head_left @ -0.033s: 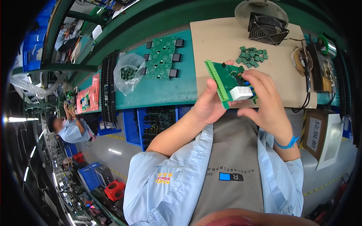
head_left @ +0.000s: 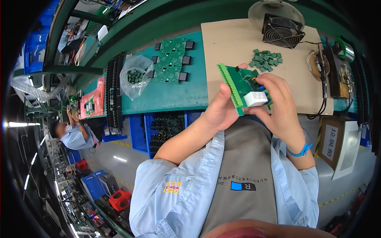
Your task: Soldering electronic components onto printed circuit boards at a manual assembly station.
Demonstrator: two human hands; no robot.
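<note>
A green circuit board (head_left: 241, 81) is held up above the near edge of the bench, tilted. Along its left side runs a light-green terminal strip (head_left: 229, 88), and a white block-shaped component (head_left: 255, 98) sits at its near end. My left hand (head_left: 219, 107) grips the board from the left, thumb by the strip, other fingers hidden beneath. My right hand (head_left: 281, 104) closes on the right side, fingers bent over small components and thumb under the near edge. Whether it also pinches a small part is hidden. Beyond the board, small green square pieces (head_left: 266, 60) lie in a loose pile.
A brown sheet (head_left: 222, 43) covers part of the green bench mat (head_left: 174, 99). On it stands a black fan (head_left: 282, 35). To the right are a soldering stand (head_left: 316, 65) and solder spool (head_left: 344, 49). Leftward lie joined boards (head_left: 170, 59) and a clear bag (head_left: 135, 81). Another person (head_left: 75, 135) works far left.
My right thumb has moved inward and up to the board's near edge. The board has shifted slightly to the right, with my left hand still on it.
</note>
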